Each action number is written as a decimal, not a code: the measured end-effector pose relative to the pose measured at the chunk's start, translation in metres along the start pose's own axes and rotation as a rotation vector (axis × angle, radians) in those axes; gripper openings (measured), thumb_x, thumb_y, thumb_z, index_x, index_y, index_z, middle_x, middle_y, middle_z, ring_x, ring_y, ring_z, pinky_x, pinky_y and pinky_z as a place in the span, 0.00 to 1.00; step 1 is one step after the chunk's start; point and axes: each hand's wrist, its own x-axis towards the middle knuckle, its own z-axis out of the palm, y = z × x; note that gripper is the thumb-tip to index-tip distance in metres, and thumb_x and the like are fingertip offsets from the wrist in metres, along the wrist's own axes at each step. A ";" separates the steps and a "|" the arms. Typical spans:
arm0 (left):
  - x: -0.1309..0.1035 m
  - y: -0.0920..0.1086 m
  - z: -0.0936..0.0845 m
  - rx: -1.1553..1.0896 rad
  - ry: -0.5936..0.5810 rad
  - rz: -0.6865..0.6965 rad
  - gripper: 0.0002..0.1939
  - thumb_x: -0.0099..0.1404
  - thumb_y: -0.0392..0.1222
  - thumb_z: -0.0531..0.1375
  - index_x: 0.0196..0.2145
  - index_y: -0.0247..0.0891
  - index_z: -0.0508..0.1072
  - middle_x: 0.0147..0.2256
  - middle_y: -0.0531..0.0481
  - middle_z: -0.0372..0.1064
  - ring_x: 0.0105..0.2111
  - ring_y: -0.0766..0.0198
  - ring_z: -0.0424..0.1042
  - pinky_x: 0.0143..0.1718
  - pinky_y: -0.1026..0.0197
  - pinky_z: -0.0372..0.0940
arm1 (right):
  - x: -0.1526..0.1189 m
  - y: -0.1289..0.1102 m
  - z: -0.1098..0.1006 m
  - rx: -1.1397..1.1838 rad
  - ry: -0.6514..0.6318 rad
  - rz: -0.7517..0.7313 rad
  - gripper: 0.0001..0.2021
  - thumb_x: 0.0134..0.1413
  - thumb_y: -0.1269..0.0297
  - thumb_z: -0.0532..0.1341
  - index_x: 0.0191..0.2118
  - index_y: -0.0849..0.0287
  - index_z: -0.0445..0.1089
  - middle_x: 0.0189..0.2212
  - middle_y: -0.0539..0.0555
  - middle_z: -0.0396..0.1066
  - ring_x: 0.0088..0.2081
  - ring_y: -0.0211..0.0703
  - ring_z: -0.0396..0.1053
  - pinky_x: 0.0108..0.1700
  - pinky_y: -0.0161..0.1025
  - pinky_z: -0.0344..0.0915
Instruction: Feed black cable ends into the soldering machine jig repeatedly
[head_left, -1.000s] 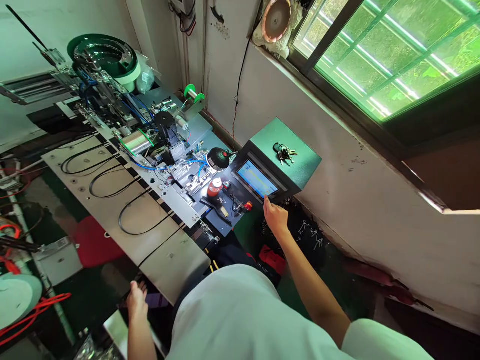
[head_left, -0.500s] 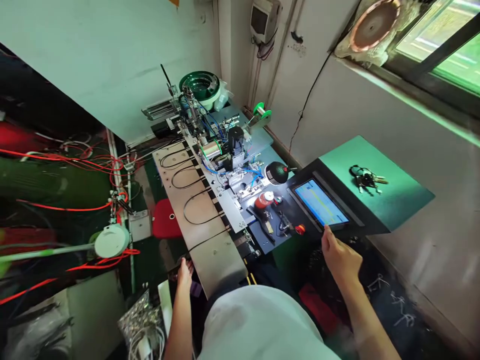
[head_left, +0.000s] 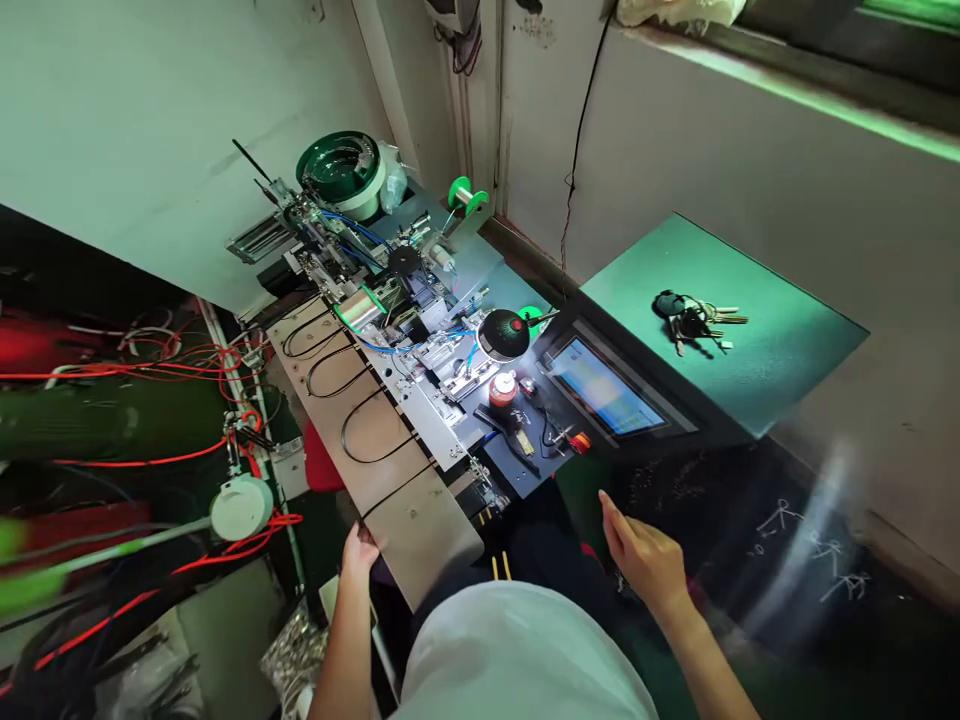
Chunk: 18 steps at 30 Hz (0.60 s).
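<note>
While screen (head_left: 606, 388) input seems underway, the empty right hand (head_left: 649, 558) points; tapping would need reach; left hand (head_left: 358, 552) grip unclear.

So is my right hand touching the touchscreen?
No, your right hand is apart from the touchscreen, with a visible gap between the extended index finger and the screen.

A plain pale top (head_left: 525, 655), whitish with a faint green-grey cast, swells in a smooth, rounded dome, its cloth softly shaded toward the sides. The left hand (head_left: 359, 552) and right hand (head_left: 646, 562) are bare, as are both forearms (head_left: 349, 635) as far as they show.
</note>
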 end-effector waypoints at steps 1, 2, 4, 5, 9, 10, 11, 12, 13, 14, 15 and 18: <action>-0.002 0.002 0.000 -0.011 0.028 0.011 0.14 0.70 0.46 0.57 0.45 0.32 0.69 0.38 0.48 0.69 0.33 0.66 0.70 0.35 0.60 0.70 | -0.006 0.001 0.003 0.010 -0.005 0.007 0.13 0.65 0.72 0.55 0.44 0.65 0.77 0.14 0.45 0.62 0.16 0.28 0.59 0.27 0.35 0.51; -0.005 0.004 0.000 -0.025 0.054 0.022 0.13 0.69 0.46 0.57 0.45 0.32 0.69 0.38 0.48 0.69 0.32 0.66 0.70 0.34 0.60 0.70 | -0.012 0.003 0.006 0.022 -0.013 0.017 0.13 0.65 0.71 0.54 0.44 0.65 0.77 0.14 0.45 0.63 0.16 0.28 0.59 0.26 0.35 0.51; -0.009 0.007 0.000 -0.056 0.088 0.051 0.12 0.69 0.44 0.57 0.45 0.32 0.69 0.37 0.48 0.69 0.32 0.67 0.70 0.33 0.62 0.70 | -0.021 0.006 0.012 0.050 -0.031 0.030 0.14 0.66 0.71 0.54 0.45 0.64 0.77 0.14 0.45 0.63 0.16 0.28 0.59 0.26 0.35 0.51; -0.012 0.009 -0.001 -0.072 0.098 0.068 0.12 0.69 0.44 0.57 0.44 0.32 0.69 0.37 0.49 0.69 0.31 0.67 0.70 0.32 0.62 0.69 | -0.024 0.008 0.014 0.062 -0.037 0.035 0.14 0.66 0.70 0.53 0.45 0.64 0.77 0.14 0.45 0.64 0.16 0.28 0.60 0.26 0.35 0.52; -0.022 0.018 -0.009 -0.141 0.126 0.141 0.12 0.69 0.44 0.58 0.44 0.32 0.69 0.37 0.48 0.69 0.31 0.67 0.70 0.32 0.63 0.70 | -0.028 0.017 0.018 0.072 -0.033 0.052 0.14 0.66 0.70 0.54 0.43 0.62 0.78 0.15 0.45 0.66 0.16 0.28 0.61 0.27 0.35 0.53; -0.024 0.021 -0.012 -0.160 0.134 0.161 0.12 0.69 0.44 0.58 0.45 0.32 0.69 0.37 0.48 0.69 0.32 0.67 0.70 0.32 0.63 0.70 | -0.028 0.019 0.019 0.067 -0.033 0.054 0.14 0.65 0.70 0.54 0.43 0.62 0.78 0.15 0.45 0.66 0.16 0.28 0.61 0.27 0.35 0.53; -0.026 0.024 -0.014 -0.179 0.144 0.183 0.12 0.69 0.44 0.58 0.45 0.32 0.69 0.38 0.48 0.69 0.32 0.67 0.70 0.32 0.63 0.70 | -0.028 0.021 0.020 0.061 -0.038 0.054 0.14 0.65 0.70 0.54 0.43 0.62 0.78 0.15 0.45 0.66 0.16 0.28 0.61 0.26 0.35 0.53; -0.027 0.027 -0.017 -0.198 0.155 0.206 0.13 0.69 0.44 0.57 0.45 0.32 0.69 0.38 0.48 0.69 0.32 0.67 0.70 0.32 0.63 0.70 | -0.028 0.023 0.021 0.056 -0.041 0.051 0.14 0.65 0.69 0.54 0.42 0.61 0.78 0.15 0.45 0.66 0.16 0.28 0.61 0.26 0.35 0.53; -0.029 0.031 -0.020 -0.216 0.168 0.228 0.13 0.69 0.44 0.57 0.46 0.32 0.69 0.39 0.48 0.69 0.33 0.67 0.70 0.32 0.62 0.70 | -0.029 0.025 0.022 0.053 -0.043 0.046 0.14 0.65 0.69 0.54 0.42 0.61 0.78 0.15 0.45 0.66 0.16 0.28 0.61 0.26 0.35 0.53; -0.030 0.034 -0.022 -0.232 0.183 0.250 0.14 0.69 0.45 0.57 0.46 0.32 0.69 0.39 0.47 0.69 0.33 0.66 0.70 0.33 0.62 0.70 | -0.030 0.026 0.024 0.051 -0.044 0.042 0.14 0.66 0.69 0.54 0.42 0.61 0.78 0.15 0.45 0.66 0.16 0.28 0.61 0.26 0.35 0.53; -0.031 0.039 -0.025 -0.244 0.199 0.272 0.14 0.69 0.45 0.57 0.47 0.32 0.69 0.40 0.47 0.69 0.34 0.66 0.70 0.33 0.61 0.70 | -0.032 0.027 0.026 0.052 -0.044 0.038 0.14 0.66 0.69 0.53 0.42 0.61 0.78 0.15 0.46 0.66 0.16 0.28 0.61 0.25 0.35 0.52; -0.034 0.053 -0.033 -0.261 0.246 0.333 0.15 0.69 0.46 0.58 0.48 0.33 0.68 0.41 0.46 0.68 0.35 0.65 0.71 0.35 0.60 0.71 | -0.038 0.029 0.032 0.054 -0.048 0.020 0.15 0.67 0.69 0.53 0.42 0.62 0.78 0.15 0.46 0.67 0.16 0.28 0.61 0.25 0.35 0.52</action>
